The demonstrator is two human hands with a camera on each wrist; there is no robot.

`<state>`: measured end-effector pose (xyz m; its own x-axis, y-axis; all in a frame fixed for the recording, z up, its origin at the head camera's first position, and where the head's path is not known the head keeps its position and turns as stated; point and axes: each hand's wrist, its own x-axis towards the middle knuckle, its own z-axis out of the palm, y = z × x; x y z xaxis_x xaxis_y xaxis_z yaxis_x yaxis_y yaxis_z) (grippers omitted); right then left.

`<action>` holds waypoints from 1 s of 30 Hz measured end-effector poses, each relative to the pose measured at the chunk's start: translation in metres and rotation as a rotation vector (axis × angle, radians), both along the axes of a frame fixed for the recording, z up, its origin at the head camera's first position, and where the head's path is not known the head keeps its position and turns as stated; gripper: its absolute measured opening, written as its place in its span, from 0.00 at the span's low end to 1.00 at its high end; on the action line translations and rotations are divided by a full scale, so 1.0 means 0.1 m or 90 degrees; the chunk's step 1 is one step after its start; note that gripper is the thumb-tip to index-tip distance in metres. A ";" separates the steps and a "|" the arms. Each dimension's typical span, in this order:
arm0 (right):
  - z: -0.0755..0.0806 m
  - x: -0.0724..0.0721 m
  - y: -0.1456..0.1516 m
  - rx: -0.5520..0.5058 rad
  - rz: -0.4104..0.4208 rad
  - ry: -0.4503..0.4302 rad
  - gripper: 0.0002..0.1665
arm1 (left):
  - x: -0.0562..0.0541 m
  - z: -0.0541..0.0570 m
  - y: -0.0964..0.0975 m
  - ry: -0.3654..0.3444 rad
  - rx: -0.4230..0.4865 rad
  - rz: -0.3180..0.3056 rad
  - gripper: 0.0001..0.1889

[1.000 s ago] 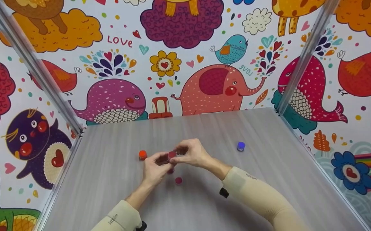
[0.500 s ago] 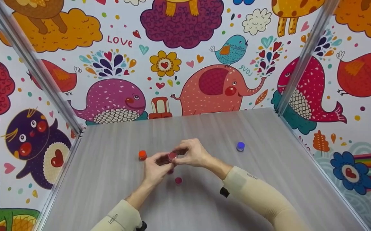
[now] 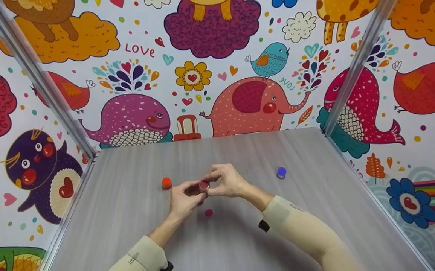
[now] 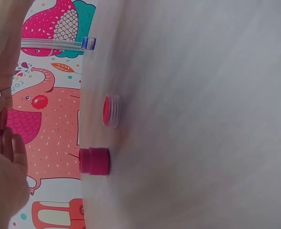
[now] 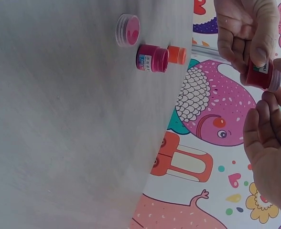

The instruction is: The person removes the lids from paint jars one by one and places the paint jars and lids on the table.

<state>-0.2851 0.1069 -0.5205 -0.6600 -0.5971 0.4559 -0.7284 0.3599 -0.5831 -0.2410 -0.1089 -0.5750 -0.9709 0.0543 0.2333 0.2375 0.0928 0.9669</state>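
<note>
Left hand [image 3: 180, 201] grips a small dark-red jar [image 5: 257, 78] above the grey table [image 3: 119, 203], right hand [image 3: 228, 181] its clear plastic lid [image 5: 275, 81], perhaps for twisting. Nearest lies a round pink-and-clear lid [image 3: 209, 213]; beyond, an uncapped magenta jar [image 5: 150, 58], seemingly of paint, an orange-red cylindrical jar [image 3: 167, 183], then, toward the far right corner, a blue-capped jar [image 3: 281, 173].

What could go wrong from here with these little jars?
The left hand holds the red jar while the right hand pinches its clear lid; if that pops off suddenly, contents could spill. The magenta jar below looks uncapped, so a bump might tip it. The pink-faced lid beside it might smear if brushed while wet.
</note>
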 end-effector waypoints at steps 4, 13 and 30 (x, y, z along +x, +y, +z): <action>0.00 0.00 0.00 0.000 0.009 -0.009 0.16 | 0.00 0.00 0.00 0.005 -0.010 0.006 0.17; -0.01 0.02 -0.01 0.017 -0.017 -0.034 0.20 | 0.01 0.00 -0.01 0.012 -0.008 0.012 0.18; 0.01 0.05 -0.01 -0.002 -0.056 -0.060 0.18 | 0.01 0.00 0.02 0.019 0.015 0.014 0.17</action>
<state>-0.2801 0.1062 -0.5192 -0.7496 -0.5338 0.3913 -0.6362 0.4179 -0.6485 -0.2400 -0.1065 -0.5754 -0.9645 0.0265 0.2626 0.2639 0.0759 0.9616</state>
